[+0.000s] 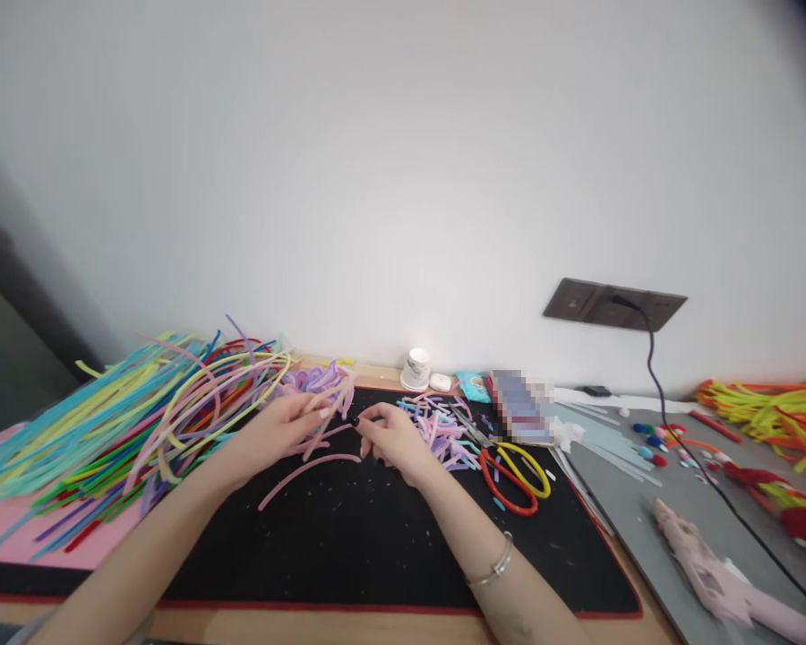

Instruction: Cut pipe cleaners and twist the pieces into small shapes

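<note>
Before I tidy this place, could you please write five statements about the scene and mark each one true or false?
1. The left hand holds pink stems. True.
2. The scissors have two blue handles. False: one handle is red, the other yellow.
3. A black cable is plugged into the wall socket. True.
4. The bracelet is on the left arm. False: the bracelet is on the right arm.
5. The white cup stands right of the scissors. False: the white cup stands left of them.

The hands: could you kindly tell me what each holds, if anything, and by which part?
The left hand holds pink stems partway along; whether the right hand pinches one's end cannot be told.
</note>
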A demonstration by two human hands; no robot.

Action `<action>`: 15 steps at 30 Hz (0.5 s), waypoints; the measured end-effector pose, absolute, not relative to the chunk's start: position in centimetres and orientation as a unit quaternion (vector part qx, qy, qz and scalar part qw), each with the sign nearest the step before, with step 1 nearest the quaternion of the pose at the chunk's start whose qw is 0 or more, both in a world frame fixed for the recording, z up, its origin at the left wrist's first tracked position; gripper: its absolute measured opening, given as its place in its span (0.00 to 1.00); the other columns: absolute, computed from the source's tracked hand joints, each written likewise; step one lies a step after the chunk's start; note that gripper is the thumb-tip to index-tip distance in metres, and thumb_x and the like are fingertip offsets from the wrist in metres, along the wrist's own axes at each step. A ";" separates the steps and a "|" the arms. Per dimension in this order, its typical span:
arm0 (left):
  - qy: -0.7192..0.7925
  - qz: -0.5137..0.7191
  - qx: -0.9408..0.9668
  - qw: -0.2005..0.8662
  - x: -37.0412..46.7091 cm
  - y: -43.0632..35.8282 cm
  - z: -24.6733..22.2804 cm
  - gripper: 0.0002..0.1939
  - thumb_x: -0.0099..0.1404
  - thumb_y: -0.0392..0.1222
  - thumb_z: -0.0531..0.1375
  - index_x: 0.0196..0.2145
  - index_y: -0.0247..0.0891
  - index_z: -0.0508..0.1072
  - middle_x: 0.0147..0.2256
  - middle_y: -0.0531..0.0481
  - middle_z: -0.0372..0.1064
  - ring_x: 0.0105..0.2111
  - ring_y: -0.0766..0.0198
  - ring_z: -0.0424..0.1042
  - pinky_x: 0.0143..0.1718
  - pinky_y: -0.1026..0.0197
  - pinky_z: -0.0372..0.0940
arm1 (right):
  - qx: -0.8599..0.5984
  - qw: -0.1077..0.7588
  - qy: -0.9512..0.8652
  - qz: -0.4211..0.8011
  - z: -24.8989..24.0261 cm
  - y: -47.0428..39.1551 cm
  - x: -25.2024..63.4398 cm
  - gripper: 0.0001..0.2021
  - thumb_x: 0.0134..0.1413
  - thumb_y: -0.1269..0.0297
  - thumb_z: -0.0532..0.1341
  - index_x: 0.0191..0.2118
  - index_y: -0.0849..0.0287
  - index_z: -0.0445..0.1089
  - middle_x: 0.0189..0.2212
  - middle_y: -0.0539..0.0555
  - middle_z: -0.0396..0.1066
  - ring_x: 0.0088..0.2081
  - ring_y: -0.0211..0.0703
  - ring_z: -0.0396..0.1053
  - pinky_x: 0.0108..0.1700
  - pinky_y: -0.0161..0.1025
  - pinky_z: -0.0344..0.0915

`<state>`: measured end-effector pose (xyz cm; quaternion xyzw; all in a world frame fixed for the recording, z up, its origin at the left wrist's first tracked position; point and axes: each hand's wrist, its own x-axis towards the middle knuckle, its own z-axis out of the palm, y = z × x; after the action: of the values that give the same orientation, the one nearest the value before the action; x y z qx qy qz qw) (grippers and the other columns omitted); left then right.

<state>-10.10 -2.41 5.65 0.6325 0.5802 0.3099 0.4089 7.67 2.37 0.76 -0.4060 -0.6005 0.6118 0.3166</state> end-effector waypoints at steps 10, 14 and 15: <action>0.418 0.247 0.629 0.607 -2.6 -0.2 2.3 0.20 0.59 0.57 0.51 0.30 0.35 0.65 0.18 0.60 0.46 0.16 0.74 0.45 0.17 0.69 0.46 | -0.362 0.461 -0.511 0.629 0.8 2.1 14.0 0.11 0.47 0.59 0.60 0.30 0.63 0.65 0.14 0.43 0.56 0.13 0.26 0.47 0.13 0.27 0.40; 0.438 0.238 0.658 0.565 -1.5 0.7 2.5 0.24 0.59 0.59 0.48 0.30 0.34 0.69 0.22 0.53 0.61 0.21 0.69 0.60 0.20 0.68 0.54 | -0.347 0.423 -0.512 0.662 0.4 2.2 15.3 0.12 0.49 0.58 0.58 0.32 0.63 0.65 0.14 0.44 0.56 0.13 0.27 0.46 0.15 0.28 0.39; 0.442 0.236 0.658 0.562 -1.3 0.8 2.5 0.24 0.59 0.59 0.48 0.30 0.34 0.69 0.23 0.52 0.64 0.22 0.67 0.62 0.20 0.68 0.55 | -0.344 0.416 -0.517 0.664 0.4 2.2 15.4 0.12 0.50 0.58 0.58 0.33 0.63 0.65 0.14 0.44 0.57 0.13 0.27 0.46 0.15 0.28 0.39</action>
<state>-1.32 0.83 2.54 0.6584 0.4416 0.2358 0.5621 15.45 2.16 0.40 -0.3440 -0.5172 0.6643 0.4158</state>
